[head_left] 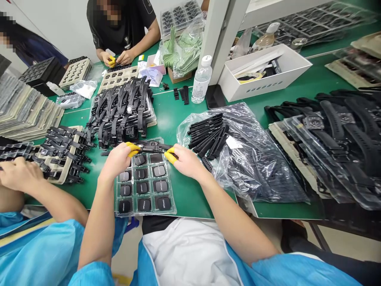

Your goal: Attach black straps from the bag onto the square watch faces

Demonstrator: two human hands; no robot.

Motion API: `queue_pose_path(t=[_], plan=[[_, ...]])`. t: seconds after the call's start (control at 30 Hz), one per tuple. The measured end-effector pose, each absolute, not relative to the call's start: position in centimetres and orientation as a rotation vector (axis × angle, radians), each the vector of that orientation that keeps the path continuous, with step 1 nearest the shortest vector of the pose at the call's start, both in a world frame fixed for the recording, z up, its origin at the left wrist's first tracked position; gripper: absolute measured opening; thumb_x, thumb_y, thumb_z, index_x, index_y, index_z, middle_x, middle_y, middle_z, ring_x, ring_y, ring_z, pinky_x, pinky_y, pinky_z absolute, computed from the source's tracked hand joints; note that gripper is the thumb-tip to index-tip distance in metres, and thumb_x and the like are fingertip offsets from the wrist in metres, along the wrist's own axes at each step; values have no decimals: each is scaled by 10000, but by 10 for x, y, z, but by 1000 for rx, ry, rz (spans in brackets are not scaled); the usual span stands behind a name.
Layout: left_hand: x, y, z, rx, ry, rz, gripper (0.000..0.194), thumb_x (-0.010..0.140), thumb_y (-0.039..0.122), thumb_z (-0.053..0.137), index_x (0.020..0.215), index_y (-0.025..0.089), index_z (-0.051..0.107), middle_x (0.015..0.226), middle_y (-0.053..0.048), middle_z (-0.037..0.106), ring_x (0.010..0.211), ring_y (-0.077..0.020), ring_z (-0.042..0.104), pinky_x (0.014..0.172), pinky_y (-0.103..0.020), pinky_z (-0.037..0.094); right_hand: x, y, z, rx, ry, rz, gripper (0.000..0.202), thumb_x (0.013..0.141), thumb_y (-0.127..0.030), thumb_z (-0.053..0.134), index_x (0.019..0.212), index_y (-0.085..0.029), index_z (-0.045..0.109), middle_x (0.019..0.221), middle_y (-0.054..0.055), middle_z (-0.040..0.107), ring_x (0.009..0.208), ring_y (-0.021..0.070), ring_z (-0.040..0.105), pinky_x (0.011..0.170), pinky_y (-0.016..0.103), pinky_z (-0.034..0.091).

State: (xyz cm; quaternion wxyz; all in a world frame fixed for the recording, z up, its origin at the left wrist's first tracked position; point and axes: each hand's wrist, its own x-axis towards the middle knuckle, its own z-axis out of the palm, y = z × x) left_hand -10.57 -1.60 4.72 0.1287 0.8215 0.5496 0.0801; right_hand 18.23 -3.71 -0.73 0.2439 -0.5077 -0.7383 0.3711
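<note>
A black smartwatch [153,146] with its strap stretched sideways is held between my two hands, over the far edge of a clear plastic tray [174,202]. My left hand [119,157], with yellow finger covers, pinches the left end of the strap. The right end is gripped by my right hand [185,159], also in yellow finger covers. Below them, the tray's compartments hold several dark square watch bodies [142,187]. One compartment at the far right, just under the watch, shows no watch body.
Strapped watches [122,111] are piled beyond the tray. To the right lie loose black straps [208,133] on a plastic bag [253,159], with a water bottle [201,81] and white box [264,75] behind. A co-worker's hand [22,174] is at left; another person [125,35] works opposite.
</note>
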Motion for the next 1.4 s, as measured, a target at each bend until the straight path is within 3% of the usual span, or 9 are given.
queue_pose_path(t=[0.27, 0.47, 0.63, 0.73, 0.83, 1.03, 1.17, 1.33, 1.4], plan=[[-102, -7, 18, 2479, 1511, -80, 271, 1015, 225, 512, 1190, 213, 719, 1154, -106, 719, 1046, -276, 689, 939, -416, 535, 185, -38, -1, -1749, -2349, 833, 234, 1026, -254, 480, 1117, -194, 687, 991, 108, 776, 868, 262, 705, 657, 332, 353], [-97, -13, 0, 2692, 1664, 37, 334, 1025, 220, 477, 1263, 206, 711, 1177, -159, 641, 1132, -324, 578, 1010, -503, 455, 189, -37, -9, -1699, -2269, 741, 237, 1037, -310, 489, 1102, -208, 693, 1057, 103, 741, 950, 269, 677, 740, 347, 456], [-98, -34, 3, 2679, 1851, 170, 291, 1030, 319, 499, 1156, 163, 710, 1238, -192, 640, 1175, -362, 530, 1016, -532, 455, 211, -27, -19, -1672, -1984, 377, 306, 945, -154, 504, 1177, -155, 704, 1271, 201, 636, 1258, 369, 524, 993, 500, 485], [-99, -49, 7, 2633, 1874, -42, 296, 1029, 318, 471, 1081, 168, 721, 1111, -180, 675, 1102, -366, 567, 914, -503, 499, 229, -21, -32, -1690, -1941, 266, 375, 858, -79, 516, 1153, -174, 728, 1426, 199, 567, 1437, 417, 392, 1099, 620, 423], [-95, -57, 9, 2623, 1854, -266, 307, 1006, 281, 462, 1111, 156, 721, 1131, -194, 683, 1112, -385, 575, 866, -500, 516, 238, -17, -44, -1745, -1978, 274, 378, 819, -75, 545, 1121, -184, 744, 1516, 177, 516, 1528, 443, 288, 1171, 702, 337], [-81, -53, 8, 2617, 1872, -390, 283, 982, 261, 480, 1063, 137, 722, 1067, -212, 674, 1100, -408, 578, 857, -508, 510, 233, -16, -47, -1772, -1985, 338, 309, 817, -55, 555, 1017, -173, 758, 1593, 180, 446, 1571, 442, 223, 1211, 717, 259], [-79, -52, 4, 2617, 1904, -367, 293, 999, 255, 459, 1062, 117, 710, 1098, -229, 672, 1082, -409, 580, 850, -518, 513, 230, -17, -43, -1785, -1941, 343, 249, 834, -65, 562, 972, -175, 738, 1554, 183, 480, 1558, 429, 259, 1222, 688, 255], [-88, -52, 7, 2571, 1929, -257, 185, 965, 199, 512, 975, 179, 696, 997, -168, 703, 1055, -358, 628, 872, -464, 534, 226, -15, -36, -1652, -1817, 281, 238, 908, -136, 516, 1066, -215, 676, 1525, 151, 534, 1559, 402, 278, 1234, 708, 195], [-90, -51, 15, 2481, 1953, -68, 160, 972, 221, 518, 992, 189, 674, 977, -149, 711, 995, -332, 658, 846, -439, 545, 223, -15, -31, -1584, -1729, 322, 248, 963, -177, 459, 1135, -225, 630, 1410, 151, 625, 1508, 371, 381, 1240, 697, 189]])
